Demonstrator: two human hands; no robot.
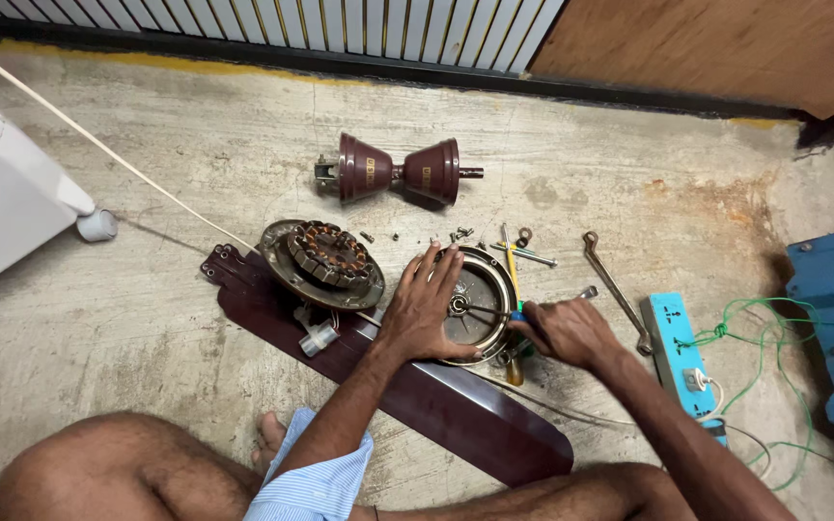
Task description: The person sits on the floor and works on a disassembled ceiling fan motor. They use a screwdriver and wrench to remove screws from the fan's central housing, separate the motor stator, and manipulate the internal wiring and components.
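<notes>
**Hands at a fan motor cover on the floor**

The left hand (424, 309) lies flat, its grip released, on the round silver metal motor cover (480, 301) mid-floor. The right hand (564, 331) clenches a thin screwdriver (496, 314), tip at the cover's hub. A dark maroon fan blade (436, 396) lies beneath.

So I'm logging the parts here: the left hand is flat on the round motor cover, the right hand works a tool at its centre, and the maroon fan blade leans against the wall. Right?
Not quite. The head view shows the maroon fan blade lying flat on the floor, not leaning against the wall. The rest holds: left hand on the round motor cover, right hand working a tool at its centre.
</notes>
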